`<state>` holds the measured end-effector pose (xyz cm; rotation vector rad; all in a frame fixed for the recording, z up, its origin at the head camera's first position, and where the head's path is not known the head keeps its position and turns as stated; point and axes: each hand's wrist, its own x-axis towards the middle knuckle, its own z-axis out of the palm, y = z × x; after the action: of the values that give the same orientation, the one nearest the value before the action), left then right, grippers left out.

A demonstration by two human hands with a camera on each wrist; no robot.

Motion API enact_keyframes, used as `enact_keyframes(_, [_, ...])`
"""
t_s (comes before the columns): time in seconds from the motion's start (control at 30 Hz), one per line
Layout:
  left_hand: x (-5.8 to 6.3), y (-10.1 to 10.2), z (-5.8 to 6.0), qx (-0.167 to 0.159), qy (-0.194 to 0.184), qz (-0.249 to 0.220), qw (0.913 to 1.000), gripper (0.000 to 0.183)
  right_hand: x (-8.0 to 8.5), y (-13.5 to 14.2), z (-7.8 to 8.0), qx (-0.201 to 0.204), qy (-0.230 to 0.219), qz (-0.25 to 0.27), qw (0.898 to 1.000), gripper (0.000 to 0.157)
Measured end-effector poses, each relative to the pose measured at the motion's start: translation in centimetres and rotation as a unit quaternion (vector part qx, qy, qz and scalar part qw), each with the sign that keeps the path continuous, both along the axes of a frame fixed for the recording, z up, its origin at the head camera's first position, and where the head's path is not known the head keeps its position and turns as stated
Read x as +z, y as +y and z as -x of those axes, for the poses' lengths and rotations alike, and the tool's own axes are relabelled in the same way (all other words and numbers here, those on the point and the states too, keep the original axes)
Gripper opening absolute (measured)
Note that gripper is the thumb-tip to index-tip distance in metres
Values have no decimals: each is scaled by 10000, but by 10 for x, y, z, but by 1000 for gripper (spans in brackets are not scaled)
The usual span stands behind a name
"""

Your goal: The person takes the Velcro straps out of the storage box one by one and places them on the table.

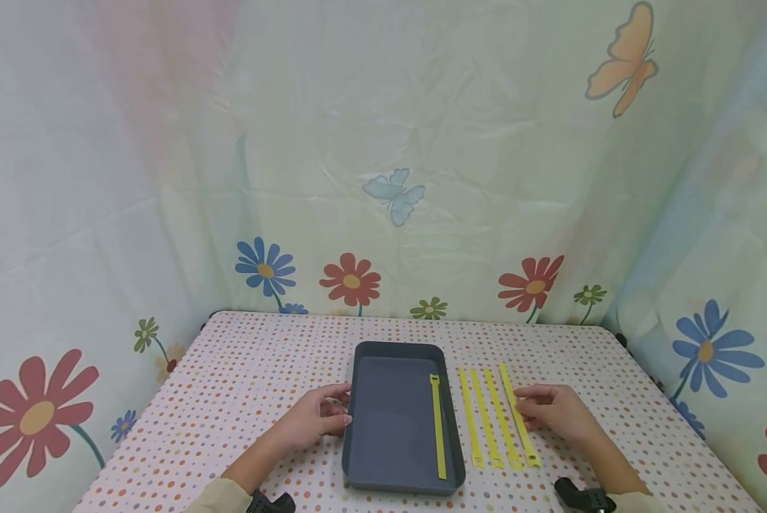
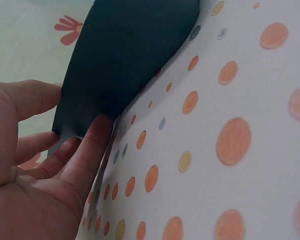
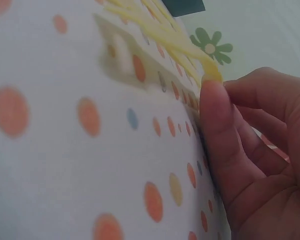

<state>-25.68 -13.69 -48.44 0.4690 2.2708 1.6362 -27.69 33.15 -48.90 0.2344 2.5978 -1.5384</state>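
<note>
A dark grey rectangular tray stands on the table, with one yellow cable tie lying lengthwise along its right side. My left hand rests against the tray's left wall, fingers and thumb touching it from outside; the left wrist view shows the tray wall at the fingertips. To the right of the tray, three flat yellow cable ties lie side by side. My right hand pinches another yellow cable tie, the rightmost one, between thumb and forefinger near its middle.
The table is covered by a dotted cloth. Behind and at both sides hangs a curtain printed with flowers and butterflies. A dark wrist device sits at the right sleeve, and another at the left.
</note>
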Motion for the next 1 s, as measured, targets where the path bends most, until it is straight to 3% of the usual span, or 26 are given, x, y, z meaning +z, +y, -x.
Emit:
enact_keyframes(0.23, [-1, -1, 1, -11, 28, 55, 10000, 62, 0, -1, -1, 24, -1, -84, 10000, 40])
enact_keyframes(0.7, [-5, -4, 5, -34, -33, 102, 9999, 62, 9, -8, 3, 102, -168, -877, 9960, 33])
enact_keyframes(1.0, [-2, -3, 3, -53, -93, 20, 9999, 63, 12, -9, 2, 83, -229, -1006, 9946, 30])
